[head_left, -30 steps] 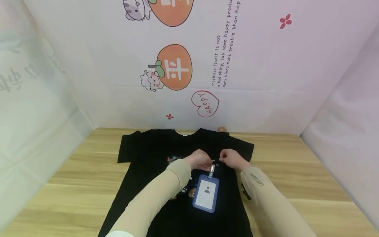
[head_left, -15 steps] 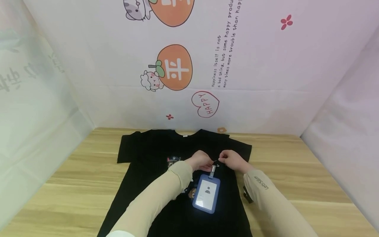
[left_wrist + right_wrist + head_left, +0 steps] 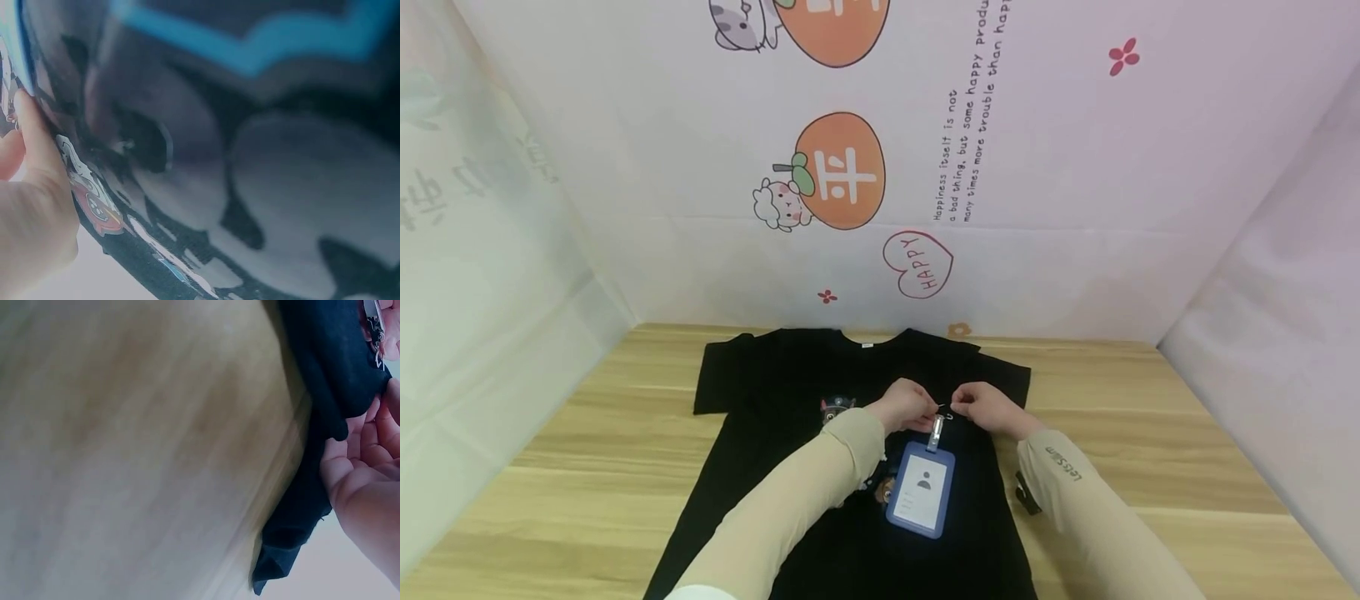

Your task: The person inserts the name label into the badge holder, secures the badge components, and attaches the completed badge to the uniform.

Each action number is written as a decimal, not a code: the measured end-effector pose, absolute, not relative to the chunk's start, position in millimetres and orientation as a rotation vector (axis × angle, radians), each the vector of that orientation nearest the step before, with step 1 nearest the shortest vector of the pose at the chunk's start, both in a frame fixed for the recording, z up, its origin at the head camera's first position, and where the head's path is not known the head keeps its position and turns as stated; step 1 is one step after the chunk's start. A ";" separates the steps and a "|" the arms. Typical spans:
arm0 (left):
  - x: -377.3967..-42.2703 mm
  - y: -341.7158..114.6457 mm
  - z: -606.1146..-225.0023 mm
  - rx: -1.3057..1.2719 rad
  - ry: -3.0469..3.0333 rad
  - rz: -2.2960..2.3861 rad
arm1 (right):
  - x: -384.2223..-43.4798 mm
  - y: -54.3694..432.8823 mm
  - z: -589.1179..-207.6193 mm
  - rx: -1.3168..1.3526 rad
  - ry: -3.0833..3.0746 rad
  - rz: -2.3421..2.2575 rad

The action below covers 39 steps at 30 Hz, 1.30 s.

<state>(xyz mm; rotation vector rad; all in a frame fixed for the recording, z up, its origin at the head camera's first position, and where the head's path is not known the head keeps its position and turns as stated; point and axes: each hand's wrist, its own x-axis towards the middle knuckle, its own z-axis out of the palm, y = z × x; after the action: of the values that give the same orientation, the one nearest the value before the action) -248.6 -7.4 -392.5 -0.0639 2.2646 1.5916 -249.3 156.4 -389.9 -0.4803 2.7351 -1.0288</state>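
Observation:
A black T-shirt (image 3: pixel 760 467) lies spread out, neckline away from me. On its chest rests a blue-framed ID badge (image 3: pixel 920 489) with a metal clip (image 3: pixel 936 433) at its top. My left hand (image 3: pixel 910 406) pinches the pin (image 3: pixel 948 417) above that clip; its pointed arm stands open. Just right of it, my right hand (image 3: pixel 988 407) pinches a fold of the shirt, and the right wrist view shows the bunched black cloth (image 3: pixel 337 369) between the fingers. In the left wrist view, the left hand (image 3: pixel 37 212) is partly cut off and the pinch is hard to make out.
A wooden table (image 3: pixel 1120 433) carries the shirt. A printed white backdrop (image 3: pixel 1045 275) rises behind it, with pale cloth walls at both sides. The shirt's cartoon print (image 3: pixel 837 408) is partly covered by the left forearm. A dark strap piece (image 3: pixel 1027 493) shows by the right forearm.
My right hand has shifted slightly left, and the shirt's right sleeve has been drawn inward with it. The left hand and the badge have barely moved.

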 end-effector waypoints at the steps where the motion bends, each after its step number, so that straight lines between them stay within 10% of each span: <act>1: -249.1 -7.4 -393.4 -0.062 2.267 1.592 | -249.9 156.3 -390.3 -0.482 2.730 -1.020; 39: -256.7 -8.1 -398.0 0.046 2.347 1.637 | -263.5 159.2 -398.9 -0.535 2.626 -1.076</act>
<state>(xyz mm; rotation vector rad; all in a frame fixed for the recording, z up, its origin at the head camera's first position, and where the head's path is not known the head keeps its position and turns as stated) -256.7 -8.1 -398.0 0.0464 2.3466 1.6372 -263.5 159.2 -398.9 -0.5351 2.6260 -1.0757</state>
